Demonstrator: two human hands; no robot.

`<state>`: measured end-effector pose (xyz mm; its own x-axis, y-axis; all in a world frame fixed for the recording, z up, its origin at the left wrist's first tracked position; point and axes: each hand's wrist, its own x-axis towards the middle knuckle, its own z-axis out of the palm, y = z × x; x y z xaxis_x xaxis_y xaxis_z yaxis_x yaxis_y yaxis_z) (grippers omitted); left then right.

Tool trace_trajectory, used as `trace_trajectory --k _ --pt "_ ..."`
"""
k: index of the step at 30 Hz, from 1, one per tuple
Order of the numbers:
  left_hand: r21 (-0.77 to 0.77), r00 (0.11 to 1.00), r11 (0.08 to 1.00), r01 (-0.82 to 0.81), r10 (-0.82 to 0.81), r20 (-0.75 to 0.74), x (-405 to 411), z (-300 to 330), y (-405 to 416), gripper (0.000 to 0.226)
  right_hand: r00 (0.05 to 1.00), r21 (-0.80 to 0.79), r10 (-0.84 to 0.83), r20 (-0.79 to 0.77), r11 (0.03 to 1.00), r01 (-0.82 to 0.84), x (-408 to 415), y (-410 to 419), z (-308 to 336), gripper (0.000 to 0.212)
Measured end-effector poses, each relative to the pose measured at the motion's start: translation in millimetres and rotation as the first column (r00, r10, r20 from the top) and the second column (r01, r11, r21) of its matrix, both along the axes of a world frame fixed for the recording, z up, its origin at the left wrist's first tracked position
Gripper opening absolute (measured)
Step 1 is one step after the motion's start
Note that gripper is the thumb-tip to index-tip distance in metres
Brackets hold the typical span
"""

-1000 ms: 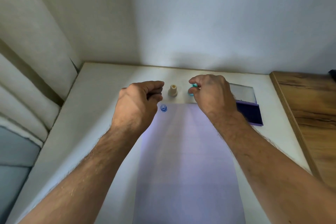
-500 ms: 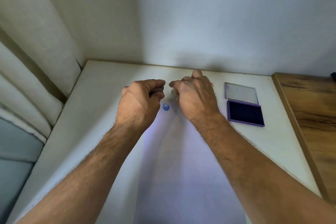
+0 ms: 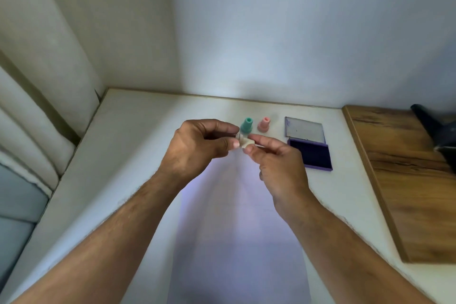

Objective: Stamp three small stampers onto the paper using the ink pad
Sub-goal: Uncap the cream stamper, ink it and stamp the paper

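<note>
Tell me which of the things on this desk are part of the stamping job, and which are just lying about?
Part of the job:
- cream stamper, held between left hand and right hand
- green stamper, standing
- pink stamper, standing
- ink pad, open, lid behind it
- paper

Lying about:
- wooden board
- dark object on it, too blurred to identify

Beige stamper (image 3: 243,142) held sideways btwn hands; teal (image 3: 246,125), pink (image 3: 264,124) upright behind paper (image 3: 237,229); ink pad (image 3: 309,153) open.

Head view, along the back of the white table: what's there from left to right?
Green stamper → pink stamper → ink pad lid → wooden board.
</note>
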<state>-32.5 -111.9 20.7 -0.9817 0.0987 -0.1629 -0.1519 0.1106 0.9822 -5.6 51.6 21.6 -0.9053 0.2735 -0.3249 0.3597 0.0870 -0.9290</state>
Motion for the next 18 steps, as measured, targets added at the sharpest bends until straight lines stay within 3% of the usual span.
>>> trace_trajectory --k 5,9,18 --pt "-0.012 0.996 0.996 0.090 -0.090 -0.017 2.9 -1.1 4.1 0.037 0.991 -0.148 -0.002 0.136 0.989 0.022 10.5 10.5 3.5 0.013" --pt "-0.041 0.993 0.994 0.099 -0.101 -0.067 3.0 -1.0 9.4 0.032 0.982 -0.226 0.088 0.169 0.973 -0.048 7.8 18.3 3.0 0.012" --pt "-0.175 0.976 0.980 0.093 -0.125 -0.178 0.4 -1.1 15.7 0.033 0.976 -0.549 0.092 0.197 0.835 0.032 -4.8 21.0 -1.3 0.012"
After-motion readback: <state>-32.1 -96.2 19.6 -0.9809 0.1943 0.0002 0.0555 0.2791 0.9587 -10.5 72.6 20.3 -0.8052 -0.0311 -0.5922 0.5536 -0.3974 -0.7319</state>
